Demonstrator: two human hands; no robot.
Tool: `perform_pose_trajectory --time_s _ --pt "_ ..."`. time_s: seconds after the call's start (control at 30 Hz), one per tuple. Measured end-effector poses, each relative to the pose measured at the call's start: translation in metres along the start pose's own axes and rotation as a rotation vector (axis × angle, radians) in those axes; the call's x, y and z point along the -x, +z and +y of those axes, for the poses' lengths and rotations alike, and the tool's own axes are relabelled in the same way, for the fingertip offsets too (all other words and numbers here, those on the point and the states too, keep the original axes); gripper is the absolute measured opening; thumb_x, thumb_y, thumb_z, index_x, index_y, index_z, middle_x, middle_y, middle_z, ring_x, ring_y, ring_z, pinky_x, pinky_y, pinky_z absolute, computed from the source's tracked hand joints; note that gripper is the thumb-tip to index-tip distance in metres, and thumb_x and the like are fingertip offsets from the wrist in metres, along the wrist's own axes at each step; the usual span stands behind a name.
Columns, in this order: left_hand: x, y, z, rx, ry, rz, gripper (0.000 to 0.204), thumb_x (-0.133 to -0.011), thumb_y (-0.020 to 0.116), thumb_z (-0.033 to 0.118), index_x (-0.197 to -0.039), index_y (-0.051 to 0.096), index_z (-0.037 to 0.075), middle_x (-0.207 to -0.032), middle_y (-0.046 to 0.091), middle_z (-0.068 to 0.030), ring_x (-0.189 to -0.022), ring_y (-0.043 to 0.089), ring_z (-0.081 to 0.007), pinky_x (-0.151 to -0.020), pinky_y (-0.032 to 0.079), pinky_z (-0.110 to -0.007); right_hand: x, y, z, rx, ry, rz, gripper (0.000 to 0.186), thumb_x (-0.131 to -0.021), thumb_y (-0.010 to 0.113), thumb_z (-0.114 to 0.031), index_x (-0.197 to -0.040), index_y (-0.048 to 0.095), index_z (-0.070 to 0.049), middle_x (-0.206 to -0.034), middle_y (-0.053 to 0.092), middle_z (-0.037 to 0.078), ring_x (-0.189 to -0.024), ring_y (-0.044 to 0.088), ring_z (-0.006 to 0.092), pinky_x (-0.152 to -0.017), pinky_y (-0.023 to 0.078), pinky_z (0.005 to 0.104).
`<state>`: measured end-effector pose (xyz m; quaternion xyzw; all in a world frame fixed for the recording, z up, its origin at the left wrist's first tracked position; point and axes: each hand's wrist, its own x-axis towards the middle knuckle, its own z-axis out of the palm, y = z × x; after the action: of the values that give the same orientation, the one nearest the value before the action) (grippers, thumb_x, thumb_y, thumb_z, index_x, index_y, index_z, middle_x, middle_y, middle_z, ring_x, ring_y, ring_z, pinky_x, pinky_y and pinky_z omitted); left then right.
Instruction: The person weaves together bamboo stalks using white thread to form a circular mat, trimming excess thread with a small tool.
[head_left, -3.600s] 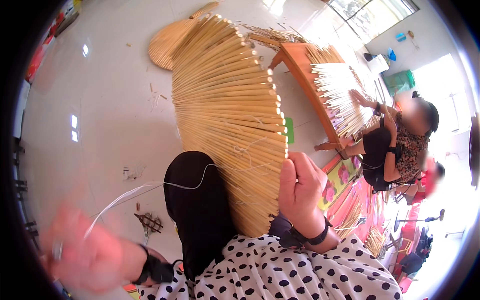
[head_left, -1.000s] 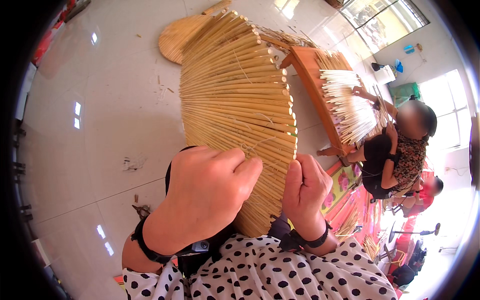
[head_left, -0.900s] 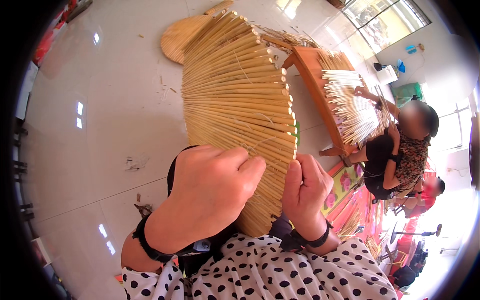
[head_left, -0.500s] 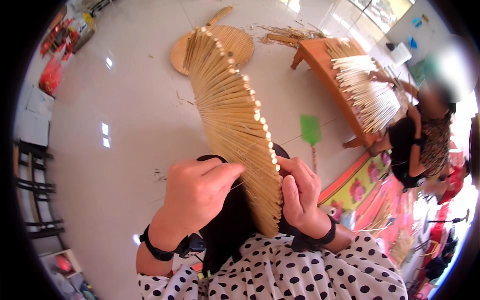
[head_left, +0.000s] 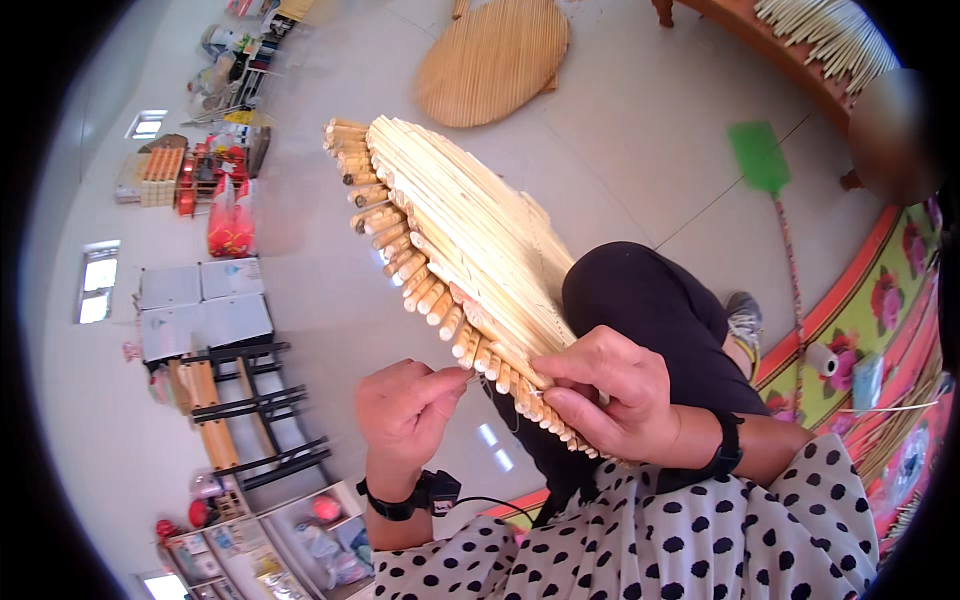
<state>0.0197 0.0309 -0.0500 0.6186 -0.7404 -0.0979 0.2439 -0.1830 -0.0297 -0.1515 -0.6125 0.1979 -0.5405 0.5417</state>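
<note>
Tilted over my lap is a rounded mat of straw-coloured stalks (head_left: 480,235), with a row of cut, round stalk ends along its lower left edge. My right hand (head_left: 615,395) grips this edge, thumb on the stalk ends and fingers on the pale flat face. At the same edge, my left hand (head_left: 412,410) pinches thumb and forefinger together beside the stalk ends; what lies between the fingertips is too small to make out. A thin thread (head_left: 517,415) hangs just below the edge, between both hands.
Another round stalk mat (head_left: 495,65) lies on the tiled floor ahead. A green fly swatter (head_left: 762,158) lies to the right, its handle reaching a flowered mat (head_left: 900,275). A wooden table (head_left: 740,15) bears pale stalks. Black-framed stools (head_left: 250,410) and shelves stand left.
The view has swung left. The mat has been turned over, so its pale face and the stalk ends show on the other side. My left hand has moved from its face to the edge.
</note>
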Motion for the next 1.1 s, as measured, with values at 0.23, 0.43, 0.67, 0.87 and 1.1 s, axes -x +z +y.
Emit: perform_pose_trajectory --time_s 0.23,0.43,0.67,0.87,1.1 --pt "-0.002 0.002 -0.002 -0.028 0.04 -0.016 0.018 -0.073 0.074 0.002 -0.089 0.067 0.006 -0.06 0.058 -0.0049 -0.049 0.053 -0.02 -0.045 0.039 -0.029 -0.002 -0.005 0.005 -0.108 0.033 -0.019 0.033 -0.081 0.071 -0.003 -0.114 0.068 -0.004 -0.084 0.063 0.008 -0.068 0.063 0.0202 -0.06 0.051 0.0292" --pt "-0.014 -0.004 0.006 0.014 0.042 -0.128 0.019 -0.071 0.073 -0.001 -0.088 0.068 0.006 -0.063 0.061 -0.0056 -0.049 0.055 -0.0214 -0.045 0.039 -0.03 -0.007 -0.009 0.006 -0.083 0.023 -0.031 0.032 -0.082 0.071 -0.005 -0.114 0.067 -0.003 -0.083 0.062 0.008 -0.067 0.062 0.0211 -0.06 0.052 0.0298" --pt "-0.033 -0.009 -0.009 0.115 0.152 -0.245 0.019 -0.072 0.071 -0.003 -0.09 0.069 0.004 -0.066 0.064 -0.007 -0.053 0.059 -0.0234 -0.047 0.043 -0.03 -0.006 -0.009 0.007 -0.068 0.0 -0.02 0.033 -0.081 0.071 -0.004 -0.114 0.067 -0.002 -0.083 0.062 0.008 -0.066 0.062 0.0206 -0.059 0.052 0.0294" --pt "-0.034 -0.015 -0.002 0.115 0.093 -0.295 0.02 -0.074 0.071 0.0 -0.093 0.07 0.007 -0.062 0.062 -0.0051 -0.051 0.058 -0.0222 -0.047 0.042 -0.031 -0.01 -0.009 0.004 -0.029 0.002 -0.025 0.031 -0.08 0.071 -0.002 -0.111 0.068 -0.001 -0.082 0.061 0.007 -0.064 0.062 0.0194 -0.057 0.051 0.0288" --pt "-0.032 -0.004 -0.015 0.242 0.1 -0.271 0.023 -0.076 0.071 0.006 -0.099 0.071 0.009 -0.059 0.059 -0.0066 -0.049 0.055 -0.0226 -0.048 0.041 -0.033 -0.013 -0.01 -0.004 0.118 -0.024 -0.078 0.031 -0.079 0.069 0.002 -0.111 0.067 -0.001 -0.081 0.058 0.007 -0.061 0.06 0.0157 -0.054 0.048 0.0265"
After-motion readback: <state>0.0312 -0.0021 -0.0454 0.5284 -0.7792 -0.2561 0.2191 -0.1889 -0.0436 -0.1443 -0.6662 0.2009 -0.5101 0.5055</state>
